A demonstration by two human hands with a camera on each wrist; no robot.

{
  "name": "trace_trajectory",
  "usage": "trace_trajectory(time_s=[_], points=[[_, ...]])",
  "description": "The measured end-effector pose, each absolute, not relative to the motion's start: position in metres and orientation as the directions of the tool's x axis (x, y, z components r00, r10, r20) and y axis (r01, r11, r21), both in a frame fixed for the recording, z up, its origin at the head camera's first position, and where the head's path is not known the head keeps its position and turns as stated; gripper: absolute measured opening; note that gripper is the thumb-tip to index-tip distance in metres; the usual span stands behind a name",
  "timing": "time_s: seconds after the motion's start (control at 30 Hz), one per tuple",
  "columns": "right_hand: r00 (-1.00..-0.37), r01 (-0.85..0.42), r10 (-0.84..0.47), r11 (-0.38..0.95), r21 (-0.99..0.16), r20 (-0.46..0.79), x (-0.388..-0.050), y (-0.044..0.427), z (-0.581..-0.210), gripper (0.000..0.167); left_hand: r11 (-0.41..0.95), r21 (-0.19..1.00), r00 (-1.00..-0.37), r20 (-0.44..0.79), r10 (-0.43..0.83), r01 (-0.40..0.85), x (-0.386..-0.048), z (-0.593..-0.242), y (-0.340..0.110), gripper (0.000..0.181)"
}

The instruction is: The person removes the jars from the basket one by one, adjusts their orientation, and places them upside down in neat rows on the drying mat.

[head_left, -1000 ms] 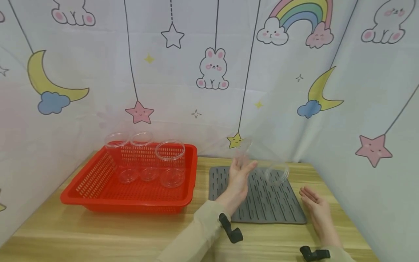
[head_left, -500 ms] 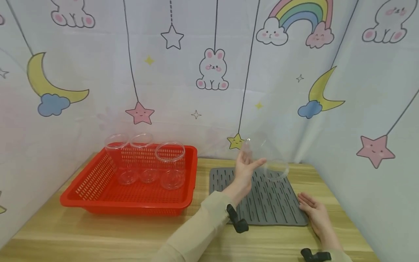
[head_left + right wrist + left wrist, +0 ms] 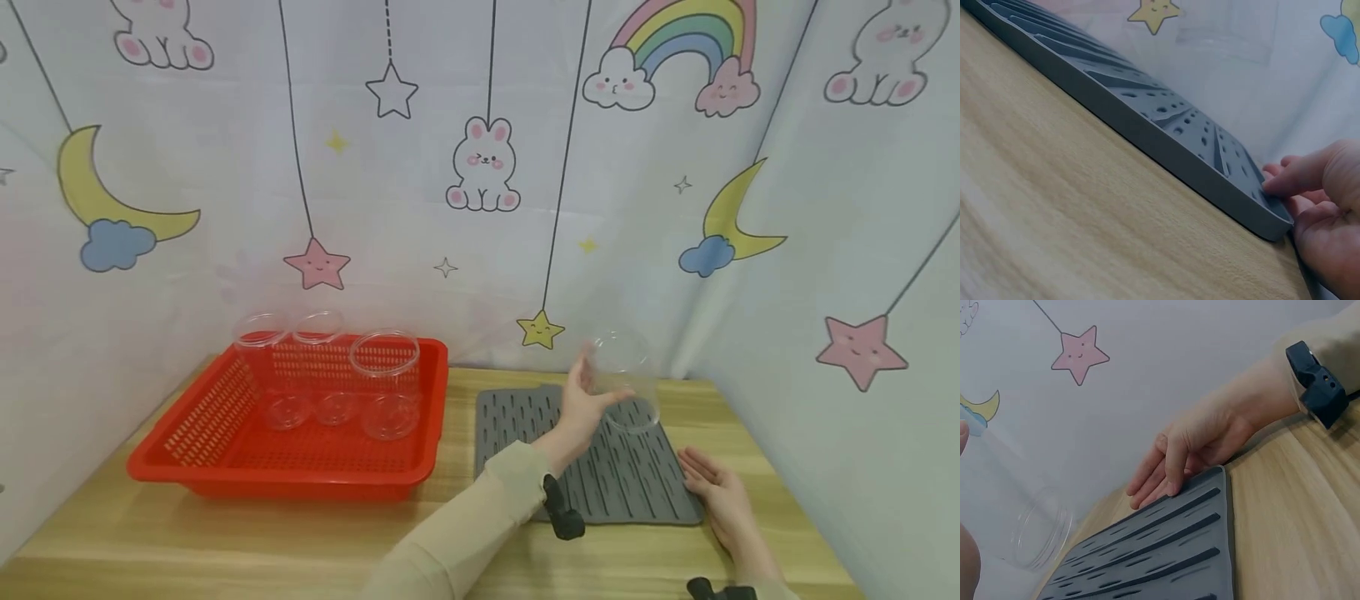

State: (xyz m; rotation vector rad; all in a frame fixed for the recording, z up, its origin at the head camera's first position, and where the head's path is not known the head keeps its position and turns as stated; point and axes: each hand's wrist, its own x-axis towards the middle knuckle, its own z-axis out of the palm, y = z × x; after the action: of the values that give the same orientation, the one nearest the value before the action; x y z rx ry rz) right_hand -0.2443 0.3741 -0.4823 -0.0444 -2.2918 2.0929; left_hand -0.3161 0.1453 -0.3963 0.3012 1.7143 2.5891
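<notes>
In the head view my left hand (image 3: 587, 410) grips a clear plastic cup (image 3: 626, 375) by its side, over the far right part of a grey ribbed drying mat (image 3: 637, 475). The cup's wide rim appears to face down; whether it touches the mat I cannot tell. Part of that cup (image 3: 1042, 531) shows at the left of the left wrist view. My right hand (image 3: 720, 493) is at the mat's right edge. In the right wrist view its thumb (image 3: 1285, 178) lies over the mat's raised rim near the corner, with the fingers on the outer side, partly hidden.
A red slotted basket (image 3: 277, 477) stands on the wooden table (image 3: 300, 550) to the left, with 3 clear cups upright inside. Behind the table hangs a white patterned curtain (image 3: 420, 217), which also closes off both sides.
My left hand has carried the cup rightward, then down toward the mat, and the cup has tipped more upright. My right hand has come from beside the mat to its edge.
</notes>
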Motion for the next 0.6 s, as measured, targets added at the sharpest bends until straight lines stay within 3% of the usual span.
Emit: trace_trajectory(time_s=[0.33, 0.6], points=[[-0.998, -0.052, 0.030, 0.043, -0.998, 0.054, -0.243, 0.372, -0.483, 0.065, -0.251, 0.963, -0.976, 0.144, 0.163, 0.100, -0.326, -0.407, 0.162, 0.092], [-0.999, -0.018, 0.043, 0.051, -0.999, 0.020, -0.242, 0.372, -0.481, 0.065, -0.168, 0.977, -0.969, 0.160, 0.190, 0.128, -0.330, -0.413, 0.168, 0.093]])
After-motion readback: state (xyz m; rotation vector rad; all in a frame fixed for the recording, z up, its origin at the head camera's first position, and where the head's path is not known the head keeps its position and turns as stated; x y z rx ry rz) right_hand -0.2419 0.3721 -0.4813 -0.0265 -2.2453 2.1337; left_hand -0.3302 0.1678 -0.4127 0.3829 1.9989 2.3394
